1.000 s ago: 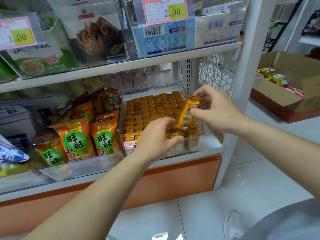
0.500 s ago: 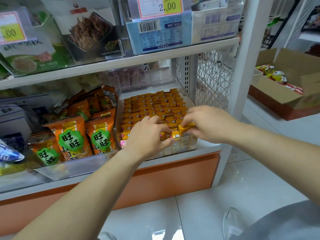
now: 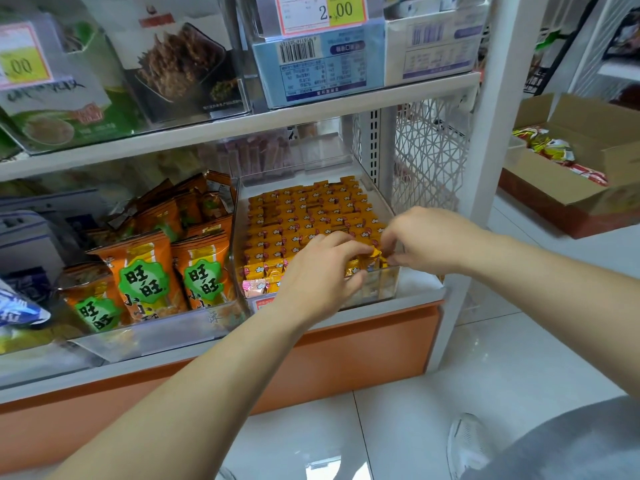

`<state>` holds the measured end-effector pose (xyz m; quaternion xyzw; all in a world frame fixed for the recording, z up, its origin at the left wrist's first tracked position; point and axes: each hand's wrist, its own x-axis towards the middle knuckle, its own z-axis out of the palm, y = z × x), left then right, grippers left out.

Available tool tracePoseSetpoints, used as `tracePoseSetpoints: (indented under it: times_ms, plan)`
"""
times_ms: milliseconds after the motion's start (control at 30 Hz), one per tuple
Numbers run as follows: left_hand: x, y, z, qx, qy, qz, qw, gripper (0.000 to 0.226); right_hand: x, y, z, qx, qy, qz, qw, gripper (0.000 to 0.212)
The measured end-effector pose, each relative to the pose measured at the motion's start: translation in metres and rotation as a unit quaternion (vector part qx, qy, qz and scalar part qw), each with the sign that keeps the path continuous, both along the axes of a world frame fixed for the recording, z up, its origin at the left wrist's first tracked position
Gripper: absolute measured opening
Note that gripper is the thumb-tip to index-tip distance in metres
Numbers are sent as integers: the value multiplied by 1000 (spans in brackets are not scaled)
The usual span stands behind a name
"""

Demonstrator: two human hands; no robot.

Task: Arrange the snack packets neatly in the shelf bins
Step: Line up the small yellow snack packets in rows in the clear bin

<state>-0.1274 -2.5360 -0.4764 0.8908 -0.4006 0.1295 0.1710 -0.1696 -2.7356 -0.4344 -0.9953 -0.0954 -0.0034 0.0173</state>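
A clear plastic bin (image 3: 384, 202) on the lower shelf holds several rows of small orange-yellow snack packets (image 3: 304, 216) standing on edge. My left hand (image 3: 318, 271) rests over the bin's front rows, fingers curled against the packets. My right hand (image 3: 426, 240) pinches one yellow packet (image 3: 374, 254) at the bin's front right, low among the others. The fingertips of both hands meet at that packet. The front rows under my hands are hidden.
To the left, a second clear bin (image 3: 152, 334) carries larger orange bags (image 3: 145, 271) with green labels. The shelf above (image 3: 242, 123) has boxed goods and price tags. An open cardboard box (image 3: 571, 188) with packets sits at the right. White floor tiles lie below.
My right hand has brought the yellow packet down from above the bin into the front row. My left hand has stayed at the front rows and closed in beside it.
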Motion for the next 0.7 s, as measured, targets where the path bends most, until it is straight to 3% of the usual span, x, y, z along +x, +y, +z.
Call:
tracePoseSetpoints:
  times_ms: [167, 333, 467, 567, 700]
  plan:
    - [-1, -5, -5, -31, 21, -7, 999, 29, 4, 6, -4, -47, -33, 27, 998, 15]
    - [4, -7, -4, -81, 38, -1, 996, 21, 1, 1, -7, 19, -94, 21, 995, 14]
    - [5, -9, -1, -85, 53, -16, 995, 20, -1, -5, 3, 147, -153, -37, 977, 9]
    - [6, -9, -2, -20, 43, -11, 999, 19, -8, -9, 13, 233, -151, -65, 959, 11]
    - [2, -10, 2, 47, 25, 10, 999, 35, -21, -7, 26, 415, -203, -86, 883, 22]
